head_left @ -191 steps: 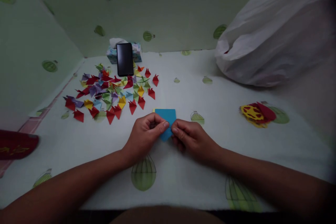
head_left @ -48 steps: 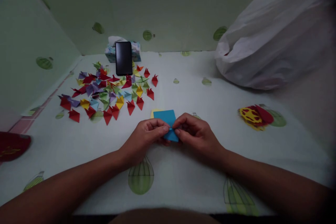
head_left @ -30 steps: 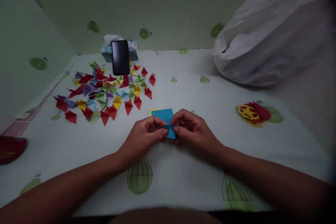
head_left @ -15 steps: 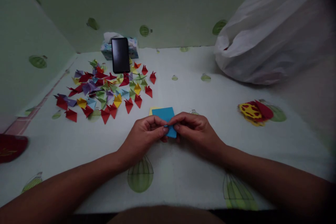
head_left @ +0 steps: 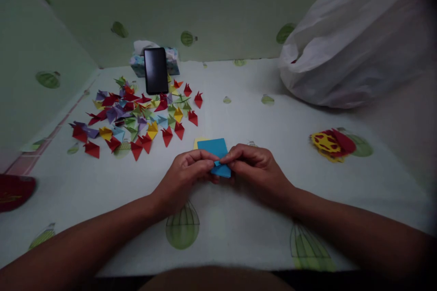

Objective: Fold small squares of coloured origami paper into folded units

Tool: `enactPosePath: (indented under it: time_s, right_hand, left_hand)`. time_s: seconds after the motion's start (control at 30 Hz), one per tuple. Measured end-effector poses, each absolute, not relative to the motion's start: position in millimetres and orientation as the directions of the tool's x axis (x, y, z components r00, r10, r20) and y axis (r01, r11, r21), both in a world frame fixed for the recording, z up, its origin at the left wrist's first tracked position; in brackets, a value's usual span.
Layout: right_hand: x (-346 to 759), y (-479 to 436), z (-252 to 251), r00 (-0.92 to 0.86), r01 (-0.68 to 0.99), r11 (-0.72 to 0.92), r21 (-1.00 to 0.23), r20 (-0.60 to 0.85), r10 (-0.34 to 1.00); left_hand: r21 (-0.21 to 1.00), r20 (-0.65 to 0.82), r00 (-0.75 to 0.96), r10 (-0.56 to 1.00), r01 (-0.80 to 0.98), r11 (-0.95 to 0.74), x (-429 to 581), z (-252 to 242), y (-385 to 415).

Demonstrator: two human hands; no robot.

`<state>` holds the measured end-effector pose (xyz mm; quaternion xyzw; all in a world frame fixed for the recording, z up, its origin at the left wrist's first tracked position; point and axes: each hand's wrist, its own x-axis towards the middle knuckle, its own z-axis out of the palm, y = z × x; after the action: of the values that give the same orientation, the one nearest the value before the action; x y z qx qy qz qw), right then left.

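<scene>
My left hand [head_left: 189, 168] pinches a small folded piece of blue paper [head_left: 217, 163] between thumb and forefinger. On the other side my right hand [head_left: 254, 163] grips the same piece with its fingertips. Most of the piece is covered by the fingers, so its shape is hard to make out. Under and behind both hands lie blue paper squares [head_left: 212, 145], with the edge of a yellow sheet [head_left: 199, 141] showing at their left. To the far left of my hands, folded paper cranes [head_left: 146, 142] in red, yellow, green, purple and blue lie in a loose spread.
A black phone [head_left: 156, 71] leans against a tissue box [head_left: 173, 60] behind the cranes. A large white plastic bag [head_left: 327, 68] stands at the back right. Red and yellow cut-outs [head_left: 327, 142] lie on the right. Something dark red [head_left: 15, 192] is at the left edge.
My fingers have shifted slightly on the small folded blue paper, and a little more of it shows between the fingertips. Other things stay where they were.
</scene>
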<state>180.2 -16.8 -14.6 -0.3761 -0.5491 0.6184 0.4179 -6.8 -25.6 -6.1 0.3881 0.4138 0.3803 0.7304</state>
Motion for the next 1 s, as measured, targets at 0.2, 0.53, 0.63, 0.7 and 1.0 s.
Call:
enactPosePath:
  time_s: [0.2,0.53,0.63,0.7,1.0]
  right_hand:
    - [180.0,-15.9,-15.2,-0.382,-0.087,-0.012,-0.996,0.023,0.924]
    - [180.4,-15.8,-13.7,-0.405,-0.122,-0.075,-0.990,-0.020,0.914]
    - [180.0,-15.7,-12.3,-0.415,-0.096,-0.083,-0.992,-0.036,0.909]
    - [179.6,-15.5,-11.1,-0.404,-0.061,-0.042,-0.997,-0.013,0.915]
    - [179.8,-15.1,-13.2,-0.436,-0.035,0.037,-0.999,0.049,0.899]
  left_hand:
    - [0.883,-0.324,0.373,0.870,-0.211,0.419,-5.7,-6.1,-25.8]
    - [0.903,-0.362,0.335,0.870,-0.107,0.417,-5.2,-4.4,-23.7]
    - [0.912,-0.358,0.314,0.880,-0.086,0.402,-4.4,-2.4,-23.6]
    - [0.918,-0.350,0.311,0.883,-0.074,0.390,-4.6,-2.3,-23.9]
    - [0.911,-0.350,0.339,0.873,-0.093,0.402,-4.6,-4.0,-24.4]
